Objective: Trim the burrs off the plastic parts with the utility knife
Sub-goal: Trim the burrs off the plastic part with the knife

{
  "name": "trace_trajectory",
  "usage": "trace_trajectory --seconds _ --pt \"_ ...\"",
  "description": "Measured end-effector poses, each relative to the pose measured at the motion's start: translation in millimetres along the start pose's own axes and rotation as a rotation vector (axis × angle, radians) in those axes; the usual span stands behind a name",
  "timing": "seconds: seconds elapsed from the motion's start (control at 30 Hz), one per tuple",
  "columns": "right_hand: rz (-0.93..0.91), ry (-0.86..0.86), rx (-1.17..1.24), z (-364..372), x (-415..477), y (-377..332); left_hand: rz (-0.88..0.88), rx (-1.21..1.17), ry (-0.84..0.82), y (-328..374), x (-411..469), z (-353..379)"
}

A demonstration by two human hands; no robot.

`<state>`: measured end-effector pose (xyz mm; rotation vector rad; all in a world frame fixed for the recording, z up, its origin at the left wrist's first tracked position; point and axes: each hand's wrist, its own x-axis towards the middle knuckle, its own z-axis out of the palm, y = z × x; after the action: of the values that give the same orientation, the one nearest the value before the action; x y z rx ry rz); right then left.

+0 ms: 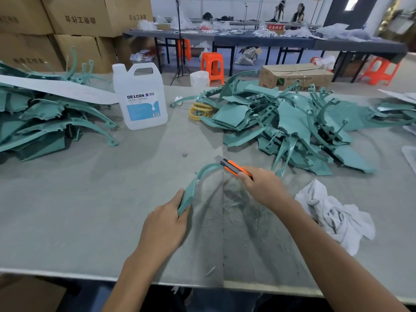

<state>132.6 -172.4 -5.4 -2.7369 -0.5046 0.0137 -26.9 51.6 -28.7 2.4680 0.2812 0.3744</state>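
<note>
At the centre of the frame my left hand (164,224) grips the wide lower end of a curved green plastic part (193,188), thumb along its edge, fingers wrapped underneath. My right hand (263,185) is closed around the orange utility knife (234,168), whose tip meets the top of the arch, above the grey table (90,210).

The arch is thin and supported only at one end. I judge that blade pressure could flex it and make the knife skip, either gouging the part or running down the curve toward my left thumb. The shavings (243,203) scattered under the hands could also let the part slide.

More green parts lie in a pile (292,122) at the right and another pile (45,122) at the left. A crumpled rag (333,217) sits at lower right.

The white jug (140,97) at upper centre reads "DEXCON"; its smaller print is too fine to read. The cardboard boxes (90,19) at upper left carry Chinese characters, and a red sign (275,27) on the far tables has white ones.
</note>
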Motion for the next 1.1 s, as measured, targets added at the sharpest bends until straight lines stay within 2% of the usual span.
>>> trace_trajectory --seconds 0.2,0.37,0.57,0.63,0.77,0.87,1.1 --pt "0.205 0.075 -0.157 7.5 11.7 20.5 -0.017 0.048 -0.012 1.5 -0.2 2.4" --pt "0.233 -0.010 -0.181 -0.5 13.0 20.5 -0.041 -0.006 -0.037 1.0 -1.1 -2.7" --pt "0.147 0.109 -0.129 -43.5 -3.6 9.9 -0.069 -0.080 -0.086 -5.7 -2.5 -7.4" --pt "0.115 0.120 -0.104 -61.1 -15.7 5.7 -0.052 -0.038 -0.114 -6.1 -2.8 -5.5" --pt "-0.089 0.071 0.053 -88.6 -44.8 -14.1 -0.049 0.023 -0.103 -0.8 -5.6 0.0" --pt "-0.283 -0.029 0.133 -95.1 -67.5 -33.1 -0.047 0.054 -0.113 -2.8 -3.9 1.1" --pt "-0.355 -0.132 0.083 -89.3 -88.3 -41.7 -0.026 0.073 -0.088 -4.1 -4.4 4.3"
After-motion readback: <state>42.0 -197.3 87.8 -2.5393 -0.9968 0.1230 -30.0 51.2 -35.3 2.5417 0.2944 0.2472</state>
